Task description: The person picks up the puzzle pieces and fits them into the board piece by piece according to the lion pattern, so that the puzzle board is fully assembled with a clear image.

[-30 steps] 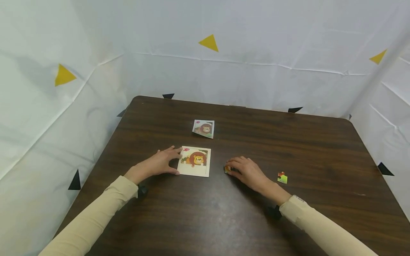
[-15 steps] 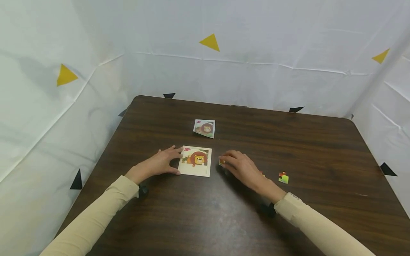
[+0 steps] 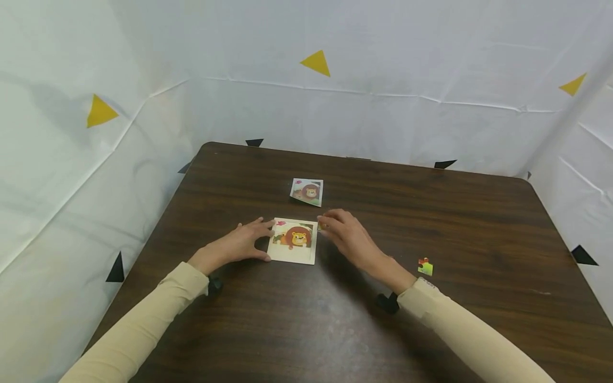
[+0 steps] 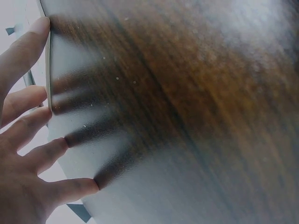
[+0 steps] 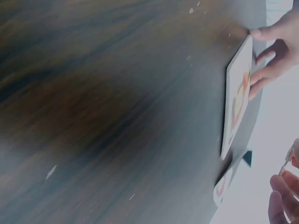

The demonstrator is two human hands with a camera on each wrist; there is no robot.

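Observation:
A square pale puzzle board (image 3: 293,256) lies on the table, its upper part filled with a lion picture and its lower part bare. My left hand (image 3: 233,247) has its fingers spread, and the thumb and some fingertips touch the board's left edge; the left wrist view shows the same contact. At the board's right edge, my right hand (image 3: 353,240) pinches a small puzzle piece (image 5: 287,161) between thumb and fingers. In the right wrist view the piece is seen edge-on, raised off the table. Its printed face is mostly hidden by the fingers in the head view.
A small lion picture card (image 3: 307,191) with a curled edge lies behind the board. To the right is a loose green-and-red puzzle piece (image 3: 425,267). A sliver of another piece (image 3: 391,257) shows beside my right wrist. White sheeting surrounds the brown table (image 3: 460,213).
My right hand has moved left and away from me, carrying the puzzle piece up to the board's right edge. My left hand has stayed at the board's left edge.

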